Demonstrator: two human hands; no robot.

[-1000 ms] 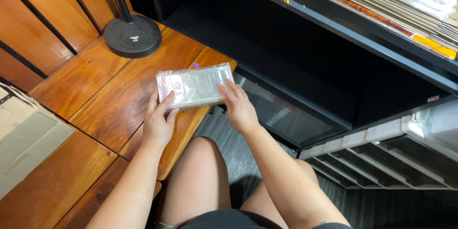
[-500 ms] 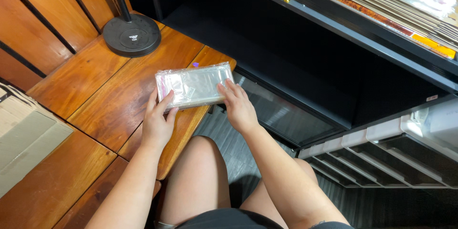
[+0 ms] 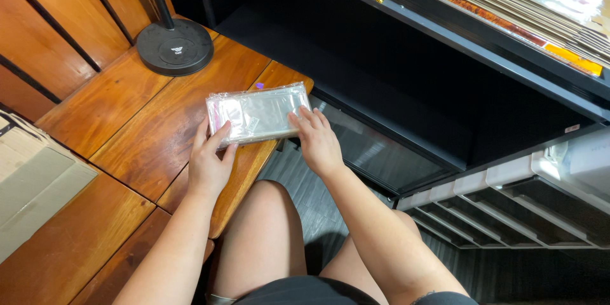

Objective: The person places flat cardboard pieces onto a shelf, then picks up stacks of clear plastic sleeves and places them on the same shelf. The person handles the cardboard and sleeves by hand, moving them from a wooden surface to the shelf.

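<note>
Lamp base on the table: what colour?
Black lamp base, head view.
</note>
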